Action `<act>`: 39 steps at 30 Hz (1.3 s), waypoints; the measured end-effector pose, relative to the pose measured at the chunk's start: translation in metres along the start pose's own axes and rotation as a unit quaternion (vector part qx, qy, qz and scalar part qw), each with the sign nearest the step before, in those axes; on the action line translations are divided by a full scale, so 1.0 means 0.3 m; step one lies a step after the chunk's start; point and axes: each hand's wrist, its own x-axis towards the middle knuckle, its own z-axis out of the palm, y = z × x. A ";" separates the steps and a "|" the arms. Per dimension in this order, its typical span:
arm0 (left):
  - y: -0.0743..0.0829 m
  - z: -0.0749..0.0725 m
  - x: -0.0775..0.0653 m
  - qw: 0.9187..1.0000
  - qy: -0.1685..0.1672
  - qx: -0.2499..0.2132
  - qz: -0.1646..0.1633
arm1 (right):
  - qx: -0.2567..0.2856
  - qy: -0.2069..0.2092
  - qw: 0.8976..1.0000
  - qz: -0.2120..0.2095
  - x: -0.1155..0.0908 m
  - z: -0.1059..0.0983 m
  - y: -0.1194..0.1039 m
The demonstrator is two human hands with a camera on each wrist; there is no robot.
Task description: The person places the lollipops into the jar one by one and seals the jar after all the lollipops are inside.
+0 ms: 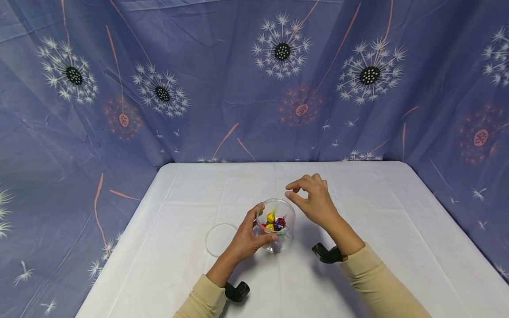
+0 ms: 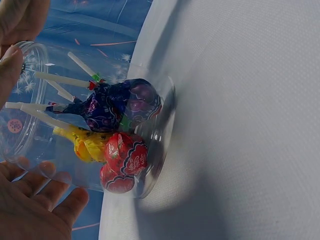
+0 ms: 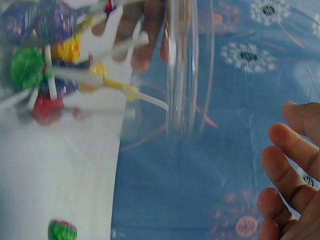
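A clear plastic jar (image 1: 287, 240) stands on the white cloth, tilted a little, with several wrapped lollipops inside. Through its wall in the left wrist view I see red lollipops (image 2: 125, 152), a yellow lollipop (image 2: 90, 145) and dark blue-purple lollipops (image 2: 112, 107), their white sticks toward the mouth. A green lollipop (image 3: 27, 67) shows in the right wrist view. My left hand (image 1: 248, 236) grips the jar's side, thumb in front. My right hand (image 1: 316, 201) hovers just right of the rim, fingers bent, thumb and forefinger apart, nothing visible between them.
A clear round lid (image 1: 207, 247) lies on the white-covered table (image 1: 179, 274), left of the jar. Low in the right wrist view, a green wrapped piece (image 3: 63, 231) shows against the white cloth. A blue dandelion-print curtain (image 1: 222, 88) hangs behind and at both sides.
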 end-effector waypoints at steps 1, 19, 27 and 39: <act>0.000 0.000 0.000 1.000 0.000 0.001 -0.002 | 0.001 0.001 1.000 0.010 0.000 -0.009 0.009; -0.001 -0.002 0.001 1.000 0.001 0.005 -0.016 | 0.006 -0.007 0.992 0.127 -0.051 -0.057 0.190; -0.002 -0.002 0.001 1.000 0.000 0.005 -0.014 | 0.004 -0.022 0.987 0.159 -0.079 -0.043 0.282; -0.001 -0.003 0.003 1.000 -0.003 0.002 0.009 | -0.009 -0.040 0.981 0.187 -0.114 -0.009 0.376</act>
